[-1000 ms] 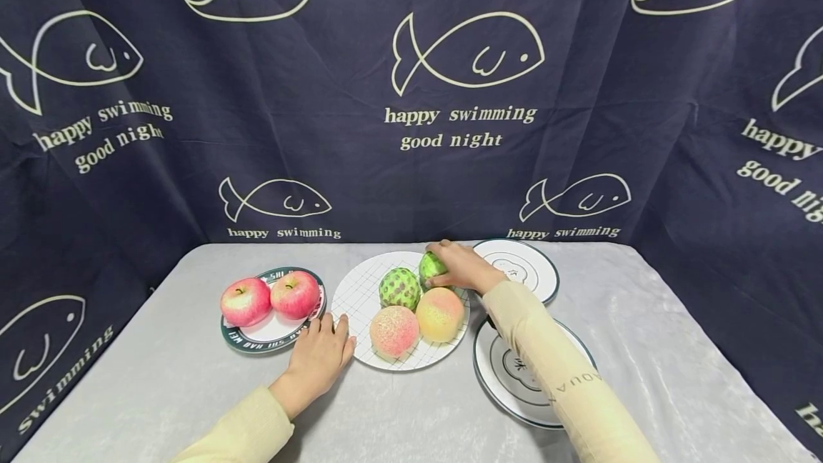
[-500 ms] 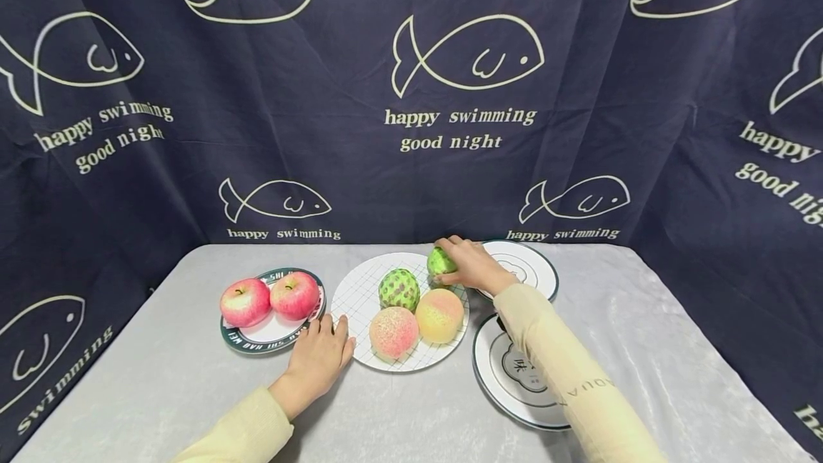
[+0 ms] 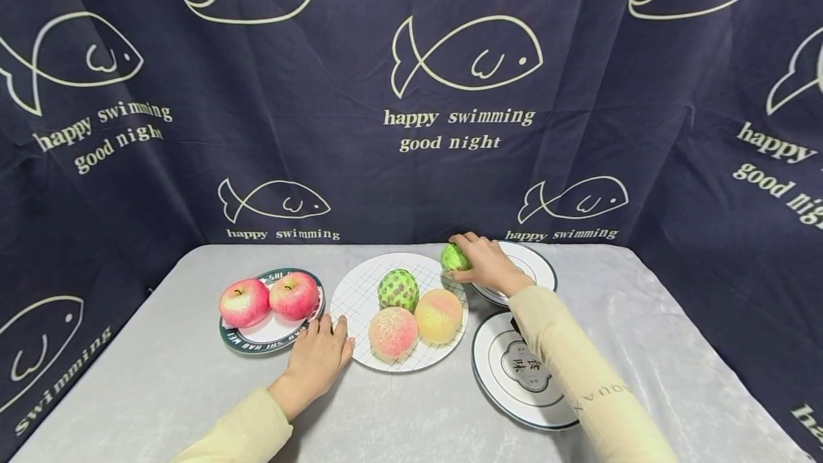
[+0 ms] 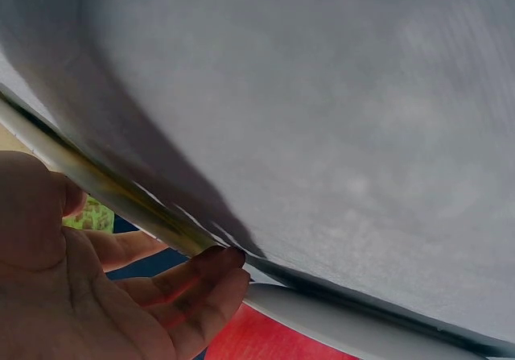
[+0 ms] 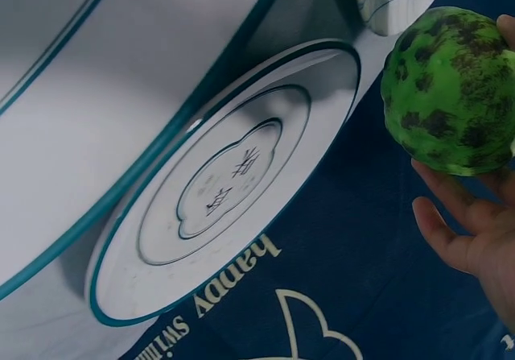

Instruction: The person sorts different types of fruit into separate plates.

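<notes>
My right hand [image 3: 485, 263] grips a green custard apple [image 3: 454, 259] with brown spots, between the grid-patterned plate [image 3: 353, 291] and the back right plate [image 3: 540, 270]. In the right wrist view, the fingers [image 5: 451, 239] curl against the underside of the custard apple [image 5: 451, 94], away from the plates. A second custard apple [image 3: 398, 290] sits on the grid-patterned plate with a pink peach [image 3: 393, 333] and a yellow-orange peach [image 3: 440, 316]. Between that plate and the apples' plate, my left hand [image 3: 318, 356] rests with loose fingers near the rims, holding nothing.
At the left, two red apples [image 3: 294, 296] lie on a green-rimmed plate [image 3: 270, 341]. The front right plate [image 3: 501, 377], white with a dark rim, is partly under the right sleeve [image 3: 579, 370]. A dark blue fish-print curtain [image 3: 418, 184] stands behind the grey-covered table [image 3: 398, 420].
My right hand has carried the custard apple rightward off the grid-patterned plate, toward the back right plate. The left hand and the other fruit have stayed put.
</notes>
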Available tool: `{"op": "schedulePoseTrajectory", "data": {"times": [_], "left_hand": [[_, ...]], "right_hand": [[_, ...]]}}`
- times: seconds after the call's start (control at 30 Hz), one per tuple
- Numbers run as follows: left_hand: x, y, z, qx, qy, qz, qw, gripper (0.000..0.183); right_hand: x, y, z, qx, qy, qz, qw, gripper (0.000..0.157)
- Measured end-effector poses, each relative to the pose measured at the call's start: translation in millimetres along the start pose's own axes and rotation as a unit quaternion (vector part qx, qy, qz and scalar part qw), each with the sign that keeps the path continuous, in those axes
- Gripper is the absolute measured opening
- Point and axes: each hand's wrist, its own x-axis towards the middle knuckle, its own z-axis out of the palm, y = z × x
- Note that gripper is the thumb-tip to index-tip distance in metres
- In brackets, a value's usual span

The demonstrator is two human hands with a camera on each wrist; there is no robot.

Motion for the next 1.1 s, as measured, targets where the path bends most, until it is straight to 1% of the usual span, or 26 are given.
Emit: {"op": "schedulePoseTrajectory", "data": {"times": [0.3, 0.8, 1.1], "left_hand": [[0.1, -1.7, 2.5, 0.009, 0.001, 0.005, 0.9999, 0.04], [-0.1, -0.8, -0.6, 0.005, 0.004, 0.005, 1.0, 0.04], [0.4, -1.0, 0.2, 0.002, -0.002, 0.003, 1.0, 0.04]], "right_hand": [[-9, 15, -1.5, -0.002, 0.026, 0.01, 1.0, 0.062], [-28, 44, -4.8, -0.003, 0.065, 0.034, 0.997, 0.061], [-40, 63, -2.8, 0.0, 0.063, 0.064, 0.996, 0.062]]}}
